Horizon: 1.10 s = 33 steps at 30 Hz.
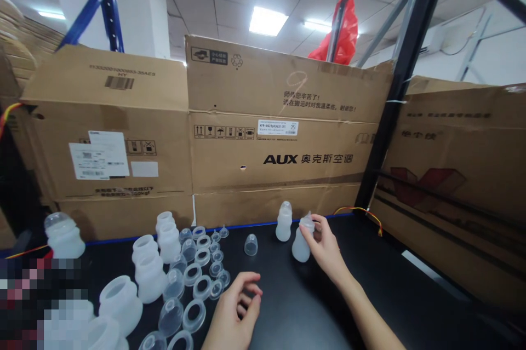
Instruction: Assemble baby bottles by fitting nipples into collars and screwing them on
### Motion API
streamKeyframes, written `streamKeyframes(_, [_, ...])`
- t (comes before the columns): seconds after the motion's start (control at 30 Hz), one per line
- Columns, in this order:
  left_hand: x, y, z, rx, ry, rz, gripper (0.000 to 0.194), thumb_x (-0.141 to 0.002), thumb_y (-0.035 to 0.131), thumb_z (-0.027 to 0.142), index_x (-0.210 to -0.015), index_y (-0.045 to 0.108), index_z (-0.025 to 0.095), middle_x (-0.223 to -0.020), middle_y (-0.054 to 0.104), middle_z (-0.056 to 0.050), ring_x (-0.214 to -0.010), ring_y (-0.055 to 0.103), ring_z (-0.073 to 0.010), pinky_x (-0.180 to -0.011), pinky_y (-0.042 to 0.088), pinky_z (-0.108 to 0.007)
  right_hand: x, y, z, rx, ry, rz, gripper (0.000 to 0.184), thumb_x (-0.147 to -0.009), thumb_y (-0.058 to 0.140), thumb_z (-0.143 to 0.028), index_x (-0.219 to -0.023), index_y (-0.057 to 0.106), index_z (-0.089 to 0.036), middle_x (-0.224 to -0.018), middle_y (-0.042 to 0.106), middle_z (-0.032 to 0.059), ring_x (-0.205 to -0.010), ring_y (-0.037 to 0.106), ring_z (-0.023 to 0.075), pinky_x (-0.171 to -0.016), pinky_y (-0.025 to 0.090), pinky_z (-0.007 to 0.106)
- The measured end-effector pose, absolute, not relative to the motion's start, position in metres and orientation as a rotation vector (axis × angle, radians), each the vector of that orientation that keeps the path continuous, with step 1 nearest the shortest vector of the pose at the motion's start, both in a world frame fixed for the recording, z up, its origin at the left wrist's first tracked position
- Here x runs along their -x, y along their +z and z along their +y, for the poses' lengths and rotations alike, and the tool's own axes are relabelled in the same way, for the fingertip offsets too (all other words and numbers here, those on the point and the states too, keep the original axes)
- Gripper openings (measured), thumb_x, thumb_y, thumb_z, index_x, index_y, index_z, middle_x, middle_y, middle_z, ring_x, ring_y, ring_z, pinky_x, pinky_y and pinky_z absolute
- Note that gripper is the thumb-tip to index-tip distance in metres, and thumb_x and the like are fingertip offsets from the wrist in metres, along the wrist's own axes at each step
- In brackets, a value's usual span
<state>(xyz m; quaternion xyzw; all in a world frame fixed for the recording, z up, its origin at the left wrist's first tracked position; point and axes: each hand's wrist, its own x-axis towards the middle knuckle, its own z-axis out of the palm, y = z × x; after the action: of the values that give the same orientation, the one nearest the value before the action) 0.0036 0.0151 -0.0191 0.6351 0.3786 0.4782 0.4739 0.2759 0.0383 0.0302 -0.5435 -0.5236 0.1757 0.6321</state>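
Observation:
My right hand [324, 243] grips a baby bottle [301, 247] near its top, thumb and fingers around the collar. A teat pokes up from that bottle, which stands upright on or just above the black tabletop. Just left of it is a capped baby bottle [284, 224], upright and apart. My left hand [238, 306] hovers lower in the middle, fingers loosely curled and apart from the thumb, with nothing visible in it. One clear dome cap [251, 245] stands alone between the hands and the loose parts.
Left lie several collar rings [194, 314], clear caps [171, 317], small teats [223, 231] and open bottle bodies [149, 279]. Another capped bottle [63, 235] stands far left. Cardboard sheets [230, 175] wall the back of the table [296, 311]; a black post [380, 120] rises at right.

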Motion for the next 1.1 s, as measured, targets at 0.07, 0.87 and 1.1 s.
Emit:
streamKeyframes(0.07, [-0.004, -0.018, 0.014, -1.554, 1.199, 0.946, 0.036, -0.080, 0.071, 0.044, -0.108, 0.069, 0.020, -0.093, 0.072, -0.009, -0.063, 0.064, -0.0156, -0.051, 0.043, -0.022, -0.261, 0.032, 0.036, 1.180, 0.491, -1.235, 0.052, -0.084, 0.072, -0.059, -0.116, 0.049, -0.024, -0.102, 0.072, 0.0091, -0.082, 0.071, 0.0254, -0.071, 0.057, 0.037])
streamKeyframes(0.87, [0.002, 0.016, 0.010, -0.978, 1.055, 0.709, 0.067, -0.072, 0.077, 0.071, -0.103, 0.073, 0.012, -0.084, 0.076, -0.015, -0.075, 0.076, -0.0285, -0.054, 0.060, -0.030, -0.202, 0.042, 0.013, 0.708, 1.375, -1.114, 0.039, -0.092, 0.070, -0.048, -0.119, 0.069, -0.020, -0.114, 0.077, 0.0116, -0.103, 0.072, 0.0269, -0.093, 0.051, 0.040])
streamKeyframes(1.1, [0.002, 0.020, 0.014, -0.964, 1.215, 0.830, 0.071, -0.059, 0.091, 0.061, -0.107, 0.077, 0.011, -0.088, 0.080, -0.013, -0.076, 0.076, -0.0262, -0.063, 0.063, -0.031, -0.198, 0.034, 0.023, 1.012, 1.204, -1.113, 0.048, -0.087, 0.071, -0.062, -0.104, 0.073, -0.017, -0.103, 0.077, 0.0106, -0.088, 0.074, 0.0244, -0.075, 0.056, 0.034])
